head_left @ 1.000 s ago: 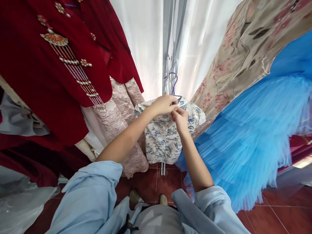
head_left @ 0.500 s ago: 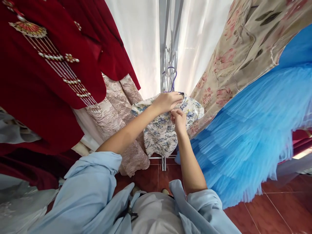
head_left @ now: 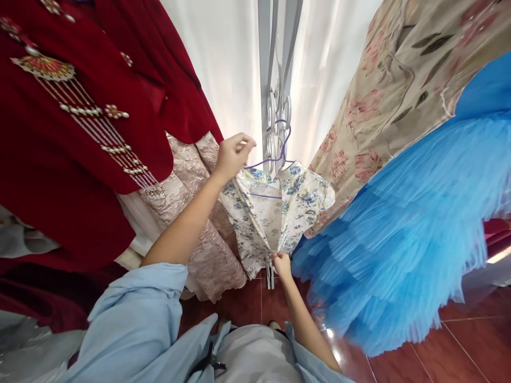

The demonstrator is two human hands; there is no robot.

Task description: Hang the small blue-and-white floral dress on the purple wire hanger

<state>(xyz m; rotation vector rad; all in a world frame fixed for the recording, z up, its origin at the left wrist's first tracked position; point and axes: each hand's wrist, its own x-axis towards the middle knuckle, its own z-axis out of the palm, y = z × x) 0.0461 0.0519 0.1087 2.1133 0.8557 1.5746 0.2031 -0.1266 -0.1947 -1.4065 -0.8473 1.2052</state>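
A short-sleeved white top with a blue floral print hangs in front of me on a thin purple hanger. Its middle is parted in a long V, showing the pale inside. At the lower point of that opening, my right hand pinches the cloth; any zip pull or fastener under the fingers is too small to make out. My left hand is raised beside the top's left shoulder, fingers loosely bent and apart, with nothing visible in it.
A grey metal rack with white hooks stands before white curtains. Dark red velvet garments with beaded tassels and a pink textured dress hang at left. A beige floral dress and blue tulle gown crowd the right.
My right hand has moved down the top's front, and the opening has spread into a V. My left hand has come off the neckline, up and to the left.
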